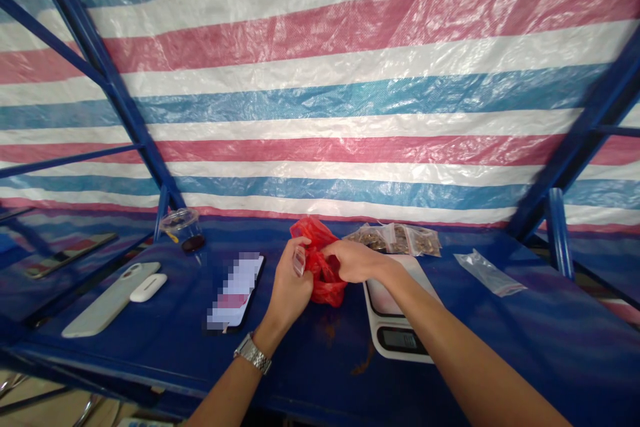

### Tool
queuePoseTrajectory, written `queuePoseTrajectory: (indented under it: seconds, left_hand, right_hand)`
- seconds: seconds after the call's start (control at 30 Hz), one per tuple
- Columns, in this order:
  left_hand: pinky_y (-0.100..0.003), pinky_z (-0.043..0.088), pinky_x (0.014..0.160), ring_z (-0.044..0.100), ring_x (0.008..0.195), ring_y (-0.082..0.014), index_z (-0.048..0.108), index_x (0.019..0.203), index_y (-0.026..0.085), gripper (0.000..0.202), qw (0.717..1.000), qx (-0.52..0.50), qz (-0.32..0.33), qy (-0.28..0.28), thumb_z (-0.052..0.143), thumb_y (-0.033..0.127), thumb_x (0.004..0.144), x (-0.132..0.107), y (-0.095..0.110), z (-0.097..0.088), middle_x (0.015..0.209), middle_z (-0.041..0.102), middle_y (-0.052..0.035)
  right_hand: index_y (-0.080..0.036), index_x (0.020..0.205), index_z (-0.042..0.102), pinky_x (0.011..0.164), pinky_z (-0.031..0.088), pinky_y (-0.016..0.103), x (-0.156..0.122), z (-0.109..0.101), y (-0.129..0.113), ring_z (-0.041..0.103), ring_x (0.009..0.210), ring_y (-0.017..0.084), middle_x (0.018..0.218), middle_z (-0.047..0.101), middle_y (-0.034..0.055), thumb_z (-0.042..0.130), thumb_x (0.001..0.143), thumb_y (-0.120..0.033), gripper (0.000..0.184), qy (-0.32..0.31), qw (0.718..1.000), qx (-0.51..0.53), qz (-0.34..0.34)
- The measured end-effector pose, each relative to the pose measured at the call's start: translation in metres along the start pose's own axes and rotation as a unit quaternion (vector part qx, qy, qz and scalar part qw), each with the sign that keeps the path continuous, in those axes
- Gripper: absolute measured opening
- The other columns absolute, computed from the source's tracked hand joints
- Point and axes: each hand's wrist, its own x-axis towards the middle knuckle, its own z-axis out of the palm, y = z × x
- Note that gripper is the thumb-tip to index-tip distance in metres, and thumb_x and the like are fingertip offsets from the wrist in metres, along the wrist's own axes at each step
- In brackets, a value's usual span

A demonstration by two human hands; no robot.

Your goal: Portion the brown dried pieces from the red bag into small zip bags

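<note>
A crumpled red plastic bag stands on the blue table in front of me, its mouth gathered up. My left hand is closed around the bag's left side, with a small piece of clear plastic showing between thumb and fingers. From the right, my right hand reaches into the mouth of the bag with bent fingers; the fingertips and whatever they grip are hidden in the red folds. Under my right forearm lies a white kitchen scale, its display lit but unreadable.
Behind the scale lie several clear bags of brown dried material. An unfilled-looking clear bag rests farther right. To the left are a phone, a pale phone, a white earbud case and a plastic cup. Blue frame bars flank the table.
</note>
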Motion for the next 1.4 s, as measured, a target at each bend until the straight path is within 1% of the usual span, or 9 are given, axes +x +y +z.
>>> queuePoseTrajectory:
  seconds: [0.23, 0.5, 0.63, 0.8, 0.93, 1.03, 1.17, 1.27, 1.4]
  left_hand:
    - [-0.028, 0.046, 0.085, 0.06, 0.087, -0.0149, 0.056, 0.117, 0.021, 0.059, 0.996, 0.08, 0.027, -0.021, 0.048, -0.002, 0.064, 0.0, -0.004, -0.009, 0.093, 0.059, 0.0003]
    - [-0.029, 0.048, 0.083, 0.062, 0.081, -0.0139, 0.048, 0.135, 0.023, 0.056, 0.989, 0.148, -0.002, 0.003, 0.067, 0.02, 0.082, 0.003, -0.003, -0.024, 0.088, 0.061, 0.0032]
    - [-0.029, 0.051, 0.078, 0.064, 0.079, -0.0149, 0.053, 0.132, 0.021, 0.058, 0.992, 0.119, -0.003, 0.045, 0.075, 0.026, 0.079, 0.005, -0.002, -0.029, 0.09, 0.065, 0.0011]
    - [-0.032, 0.054, 0.078, 0.067, 0.086, -0.0196, 0.055, 0.13, 0.022, 0.06, 0.994, 0.089, -0.002, 0.06, 0.079, 0.028, 0.076, 0.005, 0.001, -0.03, 0.094, 0.068, -0.0025]
    - [-0.034, 0.055, 0.082, 0.07, 0.094, -0.0217, 0.051, 0.135, 0.021, 0.063, 0.997, 0.062, 0.004, 0.039, 0.077, 0.027, 0.078, 0.003, 0.006, -0.026, 0.106, 0.07, -0.0079]
    - [-0.035, 0.055, 0.089, 0.07, 0.104, -0.0224, 0.046, 0.138, 0.022, 0.066, 0.999, 0.034, 0.012, 0.005, 0.075, 0.022, 0.079, 0.002, 0.008, -0.022, 0.12, 0.069, -0.0109]
    - [-0.037, 0.051, 0.098, 0.067, 0.114, -0.0224, 0.043, 0.142, 0.023, 0.07, 0.998, 0.047, 0.026, -0.013, 0.071, 0.014, 0.078, 0.0, 0.005, -0.02, 0.135, 0.062, -0.0123]
    - [-0.037, 0.052, 0.096, 0.067, 0.112, -0.0231, 0.044, 0.143, 0.022, 0.074, 0.998, 0.051, 0.032, 0.003, 0.073, 0.011, 0.075, -0.001, 0.001, -0.02, 0.127, 0.065, -0.0122]
    - [-0.035, 0.052, 0.087, 0.067, 0.099, -0.0223, 0.05, 0.134, 0.019, 0.066, 0.994, 0.091, 0.023, 0.05, 0.074, 0.012, 0.074, -0.001, -0.004, -0.023, 0.108, 0.068, -0.0083]
  right_hand:
    - [-0.015, 0.093, 0.067, 0.073, 0.049, 0.024, -0.001, -0.002, 0.013, 0.065, 0.083, 0.016, 0.092, 0.072, 0.0021, 0.057, 0.068, 0.002, 0.032, 0.034, 0.983, 0.177, -0.029]
    - [-0.017, 0.111, 0.068, 0.081, 0.051, 0.028, -0.009, -0.022, 0.027, 0.068, 0.097, 0.018, 0.107, 0.073, 0.0071, 0.062, 0.082, -0.011, 0.03, 0.134, 0.972, 0.194, -0.01]
    - [-0.018, 0.116, 0.067, 0.078, 0.05, 0.027, -0.013, -0.033, 0.007, 0.068, 0.096, 0.017, 0.109, 0.073, 0.0073, 0.063, 0.088, -0.017, 0.028, 0.15, 0.966, 0.208, -0.004]
    - [-0.02, 0.115, 0.07, 0.087, 0.05, 0.029, -0.015, -0.042, -0.042, 0.068, 0.1, 0.017, 0.113, 0.074, 0.0056, 0.063, 0.093, -0.021, 0.024, 0.134, 0.965, 0.215, -0.062]
    - [-0.021, 0.111, 0.073, 0.093, 0.049, 0.032, -0.014, -0.038, -0.068, 0.067, 0.101, 0.02, 0.114, 0.074, 0.0064, 0.065, 0.092, -0.02, 0.02, 0.15, 0.978, 0.117, -0.081]
    - [-0.022, 0.111, 0.074, 0.096, 0.047, 0.036, -0.013, -0.032, -0.075, 0.065, 0.105, 0.022, 0.117, 0.07, 0.0085, 0.067, 0.09, -0.019, 0.022, 0.168, 0.982, 0.038, -0.081]
    - [-0.022, 0.101, 0.074, 0.098, 0.047, 0.034, -0.011, -0.023, -0.073, 0.061, 0.106, 0.02, 0.112, 0.064, 0.0062, 0.063, 0.083, -0.002, 0.03, 0.175, 0.977, 0.01, -0.124]
    - [-0.022, 0.092, 0.073, 0.096, 0.047, 0.03, -0.008, -0.019, -0.069, 0.061, 0.102, 0.017, 0.108, 0.062, 0.0039, 0.06, 0.078, 0.004, 0.032, 0.157, 0.975, 0.035, -0.15]
    - [-0.022, 0.097, 0.075, 0.093, 0.047, 0.027, -0.005, -0.017, -0.065, 0.061, 0.098, 0.015, 0.11, 0.06, 0.0035, 0.058, 0.077, 0.006, 0.038, 0.148, 0.975, 0.074, -0.151]
